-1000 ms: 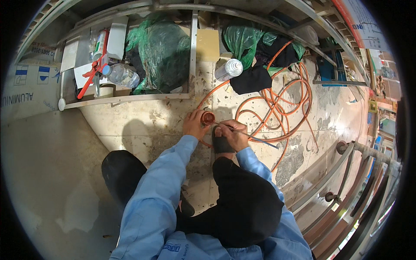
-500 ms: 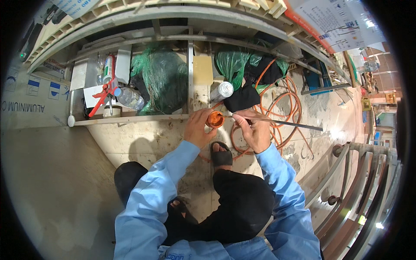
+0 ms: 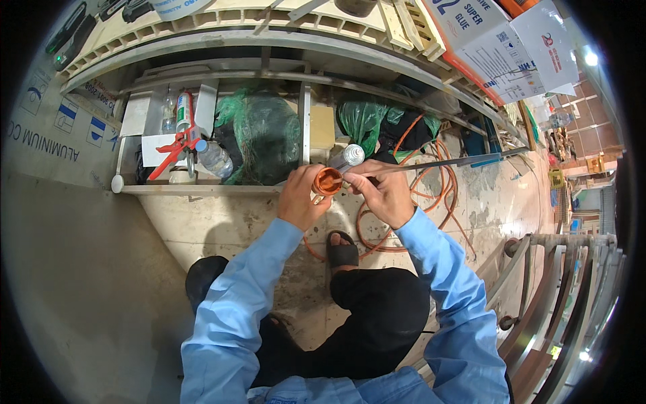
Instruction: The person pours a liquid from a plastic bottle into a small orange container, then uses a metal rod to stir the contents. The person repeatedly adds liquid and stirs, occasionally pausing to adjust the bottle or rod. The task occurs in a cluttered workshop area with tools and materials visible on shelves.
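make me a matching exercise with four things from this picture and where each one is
1. small round pot
2. long thin strip
3. red caulking gun
4. orange hose

A. looped on the floor
B. in the left hand
C. beside a clear plastic bottle
D. in the right hand

Pairs: 1-B, 2-D, 3-C, 4-A

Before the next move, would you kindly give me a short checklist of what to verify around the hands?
1. Container held: ok, in the left hand.
2. Container open: ok, its reddish-orange contents show.
3. Thin strip held: ok, in the right hand.
4. Strip's depth in the container: cannot tell.
5. Spray can apart from the container: cannot tell, they overlap in view.
6. Space beside the sandal free: not ok, orange hose lies loosely looped there.
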Demonstrator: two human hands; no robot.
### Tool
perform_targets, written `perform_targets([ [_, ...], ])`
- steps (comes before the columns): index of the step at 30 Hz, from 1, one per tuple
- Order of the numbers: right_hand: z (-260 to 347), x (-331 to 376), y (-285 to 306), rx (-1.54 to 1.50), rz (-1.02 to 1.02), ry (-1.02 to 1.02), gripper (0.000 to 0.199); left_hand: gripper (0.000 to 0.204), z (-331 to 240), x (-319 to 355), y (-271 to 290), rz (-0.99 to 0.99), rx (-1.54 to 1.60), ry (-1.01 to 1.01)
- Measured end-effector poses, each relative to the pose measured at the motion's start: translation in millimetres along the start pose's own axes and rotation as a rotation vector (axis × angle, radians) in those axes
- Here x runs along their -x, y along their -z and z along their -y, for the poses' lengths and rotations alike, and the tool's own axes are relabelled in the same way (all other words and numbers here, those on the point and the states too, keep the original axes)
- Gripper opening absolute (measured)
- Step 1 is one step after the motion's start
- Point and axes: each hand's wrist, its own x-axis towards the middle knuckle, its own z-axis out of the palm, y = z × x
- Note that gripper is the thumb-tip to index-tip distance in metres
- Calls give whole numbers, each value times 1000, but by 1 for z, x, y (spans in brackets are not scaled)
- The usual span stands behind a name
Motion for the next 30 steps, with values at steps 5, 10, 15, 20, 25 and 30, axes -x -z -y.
perform_targets([
  [5, 9, -5, 1, 226, -119, 106, 13, 63, -3, -1, 6, 12, -17, 29],
  [10, 10, -9, -3, 90, -40, 92, 13, 63, -2, -2, 7, 51, -28, 45],
  [15, 8, -8, -4, 147, -35, 41, 15, 63, 2, -2, 8, 19, 1, 39],
  [20, 12, -14, -7, 36, 17, 2, 12, 62, 3, -1, 9, 59, -16, 67],
  [25, 14, -17, -8, 190, -83, 48, 15, 63, 4, -1, 10, 33, -20, 87],
  [30, 12, -19, -9, 27, 27, 38, 14, 62, 5, -3, 13, 39, -33, 88],
])
